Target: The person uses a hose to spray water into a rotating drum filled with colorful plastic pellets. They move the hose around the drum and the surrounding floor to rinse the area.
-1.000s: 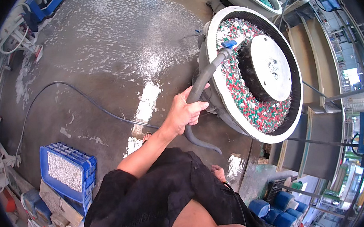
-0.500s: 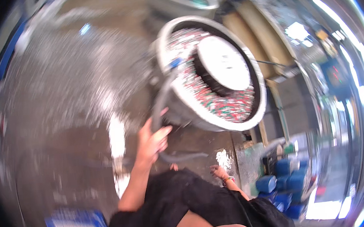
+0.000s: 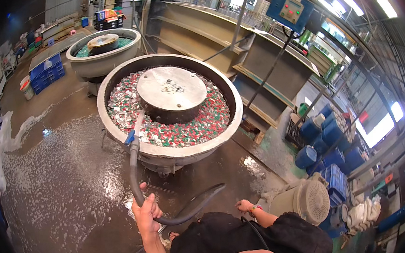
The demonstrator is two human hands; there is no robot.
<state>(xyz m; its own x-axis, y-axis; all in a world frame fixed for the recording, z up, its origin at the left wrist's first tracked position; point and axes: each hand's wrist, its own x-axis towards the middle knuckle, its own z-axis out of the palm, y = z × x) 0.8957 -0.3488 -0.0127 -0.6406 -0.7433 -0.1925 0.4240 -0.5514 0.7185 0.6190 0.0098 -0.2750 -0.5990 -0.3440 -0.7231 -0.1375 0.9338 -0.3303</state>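
My left hand [image 3: 146, 214] is closed around a thick grey hose [image 3: 135, 173]. The hose ends in a blue valve [image 3: 129, 137] and a pale nozzle at the near left rim of a large round tub [image 3: 176, 151]. A whitish stream appears to run from the nozzle into the tub. Small red, green, white and silvery pieces [image 3: 184, 132] fill the tub's ring-shaped trough, around a raised centre with a flat pale lid [image 3: 172, 87]. My right hand [image 3: 244, 206] hangs low beside my dark clothing, fingers loosely bent, with nothing visible in it.
Foamy water [image 3: 66, 162] covers the floor at left. Behind stands a second round tub [image 3: 105, 62] with greenish contents. A control box [image 3: 290, 8] hangs at upper right. Blue drums [image 3: 306, 157] and a beige perforated drum [image 3: 310, 201] stand at right. Loose hose trails near my feet.
My view has swung and steadied, so the tub now sits lower and further left. The hose stays in my left hand, its nozzle still over the tub's rim.
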